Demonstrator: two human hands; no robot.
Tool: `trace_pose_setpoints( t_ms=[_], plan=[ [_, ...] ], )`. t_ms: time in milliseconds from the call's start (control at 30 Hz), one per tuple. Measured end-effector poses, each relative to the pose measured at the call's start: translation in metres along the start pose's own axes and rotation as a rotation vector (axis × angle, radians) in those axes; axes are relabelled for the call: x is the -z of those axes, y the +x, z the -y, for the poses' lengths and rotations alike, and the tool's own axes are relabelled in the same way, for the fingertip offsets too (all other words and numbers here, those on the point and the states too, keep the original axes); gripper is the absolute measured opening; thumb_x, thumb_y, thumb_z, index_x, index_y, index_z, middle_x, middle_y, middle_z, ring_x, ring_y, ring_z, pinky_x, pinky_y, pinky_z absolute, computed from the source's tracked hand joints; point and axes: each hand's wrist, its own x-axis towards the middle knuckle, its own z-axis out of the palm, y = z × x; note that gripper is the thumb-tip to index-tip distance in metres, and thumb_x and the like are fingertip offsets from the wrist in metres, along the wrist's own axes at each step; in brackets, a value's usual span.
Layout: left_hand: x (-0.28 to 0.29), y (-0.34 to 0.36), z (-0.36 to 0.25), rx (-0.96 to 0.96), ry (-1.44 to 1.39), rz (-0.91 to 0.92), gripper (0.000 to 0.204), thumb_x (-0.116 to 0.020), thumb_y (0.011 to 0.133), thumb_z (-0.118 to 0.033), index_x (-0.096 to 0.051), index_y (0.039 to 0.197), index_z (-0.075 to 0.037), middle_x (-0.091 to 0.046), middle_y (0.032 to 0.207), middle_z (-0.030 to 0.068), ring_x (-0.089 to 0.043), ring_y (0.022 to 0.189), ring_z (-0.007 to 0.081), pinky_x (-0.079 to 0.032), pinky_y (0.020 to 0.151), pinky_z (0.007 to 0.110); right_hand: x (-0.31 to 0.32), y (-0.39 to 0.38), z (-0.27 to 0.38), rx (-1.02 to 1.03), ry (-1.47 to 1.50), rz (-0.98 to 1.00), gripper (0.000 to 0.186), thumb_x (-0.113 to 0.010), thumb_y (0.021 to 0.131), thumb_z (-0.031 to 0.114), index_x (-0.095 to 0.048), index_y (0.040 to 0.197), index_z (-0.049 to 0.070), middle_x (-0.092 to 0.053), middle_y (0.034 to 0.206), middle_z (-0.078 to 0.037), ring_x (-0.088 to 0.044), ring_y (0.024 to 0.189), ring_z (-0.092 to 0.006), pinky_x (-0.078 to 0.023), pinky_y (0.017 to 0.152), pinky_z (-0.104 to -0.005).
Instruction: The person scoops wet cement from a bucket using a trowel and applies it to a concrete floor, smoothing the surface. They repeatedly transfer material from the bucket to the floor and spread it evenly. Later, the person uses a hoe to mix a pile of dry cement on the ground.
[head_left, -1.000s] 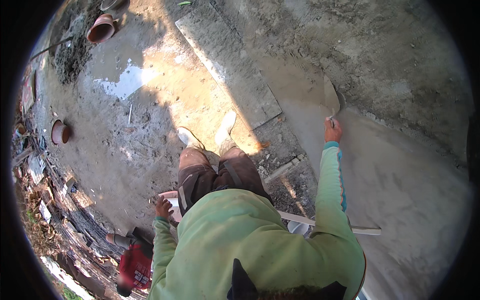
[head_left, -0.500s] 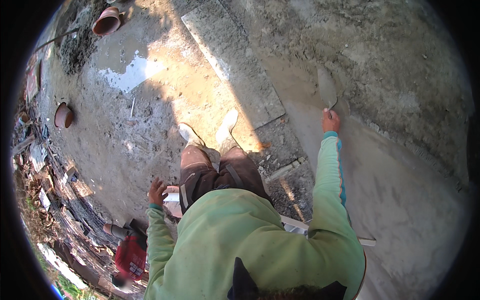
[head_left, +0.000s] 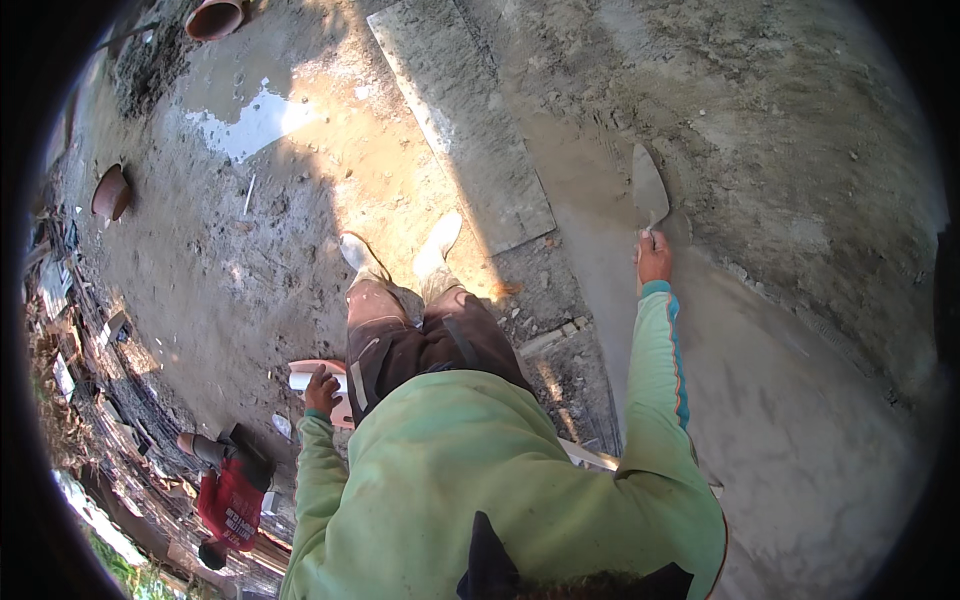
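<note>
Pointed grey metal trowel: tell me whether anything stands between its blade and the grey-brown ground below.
Nothing visible does. The right hand holds the trowel, its blade over the ground; whether they touch is unclear. The long grey rectangular slab lies apart, to the left.

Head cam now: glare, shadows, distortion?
Head view: white glare on the irregular puddle; head view: bright tan sunlit ground meets hard shadow along the long grey rectangular board; head view: the pointed grey metal trowel in the right hand sits in shade, outline readable; head view: black corners, fisheye bending toward the rim.

one trowel (head_left: pixel 650 188), two pots (head_left: pixel 111 193)
</note>
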Motion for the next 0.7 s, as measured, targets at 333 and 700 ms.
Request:
trace_pose_setpoints(
  t_ms=[333, 700],
  plan=[
    [-0.008, -0.016, -0.048, 0.098, -0.276, -0.159, 0.061, -0.057, 0.09, -0.017, -0.038, 0.148, -0.011, -0.053, 0.133, 0.0133, -0.062, 0.102, 0.022, -0.053, 0.073, 0.037, 0.013, 0.049, -0.087, -0.087, -0.332, 0.031, 0.031, -0.062, 0.091, 0.032, -0.063, 0.087, 0.001, -0.06, 0.064, -0.007, -0.055, 0.047, -0.018, -0.045, 0.043, -0.0359],
    [-0.037, -0.045, 0.037, 0.37, -0.377, -0.133, 0.062, -0.057, 0.09, -0.013, -0.036, 0.147, -0.005, -0.06, 0.114, 0.01, -0.062, 0.087, 0.0213, -0.052, 0.06, 0.037, 0.025, 0.038, -0.131, 0.141, -0.655, 0.014, 0.025, -0.062, 0.091, 0.029, -0.06, 0.103, 0.007, -0.062, 0.075, -0.008, -0.063, 0.061, -0.0175, -0.05, 0.051, -0.0364]
  ],
)
